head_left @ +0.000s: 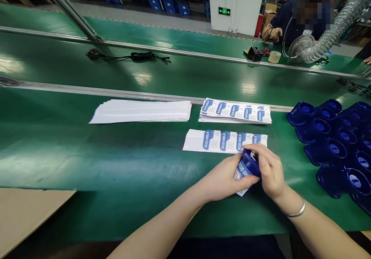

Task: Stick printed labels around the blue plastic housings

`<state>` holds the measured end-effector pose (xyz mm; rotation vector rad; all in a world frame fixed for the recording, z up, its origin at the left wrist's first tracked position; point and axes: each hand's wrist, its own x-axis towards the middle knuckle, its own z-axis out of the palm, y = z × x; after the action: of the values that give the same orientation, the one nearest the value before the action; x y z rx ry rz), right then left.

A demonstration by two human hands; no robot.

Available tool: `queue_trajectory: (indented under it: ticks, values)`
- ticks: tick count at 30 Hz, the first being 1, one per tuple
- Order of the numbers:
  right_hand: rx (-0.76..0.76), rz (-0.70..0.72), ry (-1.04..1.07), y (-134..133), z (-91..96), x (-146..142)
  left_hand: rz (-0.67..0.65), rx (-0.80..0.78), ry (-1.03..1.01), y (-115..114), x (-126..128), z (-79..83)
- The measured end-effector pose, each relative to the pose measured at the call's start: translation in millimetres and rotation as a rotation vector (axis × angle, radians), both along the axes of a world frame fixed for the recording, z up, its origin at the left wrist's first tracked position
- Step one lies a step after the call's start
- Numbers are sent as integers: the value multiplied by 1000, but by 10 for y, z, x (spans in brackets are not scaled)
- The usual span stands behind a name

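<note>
- While the head view shows the part (pixel 251 165) tilted between the left hand (pixel 223 180) and the right hand (pixel 271 170), its label (pixel 241 170) faces up, probably so that the print can be watched.
- The part is over the near side of the desk (pixel 162 178); whether its lower end touches cannot be told.
- The left hand is clamped on it from the left, thumb laid across the near side, fingers mostly hidden behind, seemingly to steady it.
- The right hand is closed over its far rim and right side, fingers bent; where every tip presses is hidden.
- Both forearms slant inward from below, the right wrist wearing a bangle (pixel 300 209).
- The strip (pixel 194 141) lies just beyond the hands, likely for short reach.
- The label stack (pixel 234 112) and white sheets (pixel 142 111) lie along the rail (pixel 72 90), apart from each other, perhaps to prevent mixing.
- At right, housings (pixel 333 149) stand close together, round faces up, an arrangement suited to lifting singly.
</note>
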<state>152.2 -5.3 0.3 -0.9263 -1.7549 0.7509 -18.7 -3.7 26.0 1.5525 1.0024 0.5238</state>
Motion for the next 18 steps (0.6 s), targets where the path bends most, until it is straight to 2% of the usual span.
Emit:
queue_trajectory:
  ticks: [5,8,10,12,15,18]
  values:
    - [-36,-7,-36,23,-4,0,122,-16,77,-40,86,-59]
    - [-156,-5,32,72,-26,42,122,-160,-136,-15,55,-103]
    - [-220,1,115,106,-37,78,156,-335,-384,18,22,-130]
    - [-257,20,197,129,-43,108,220,-507,-549,48,5,-158]
    - [-283,48,263,134,-53,122,255,-652,-592,63,17,-198]
    - [-264,25,280,112,-67,107,268,-657,-603,42,42,-219]
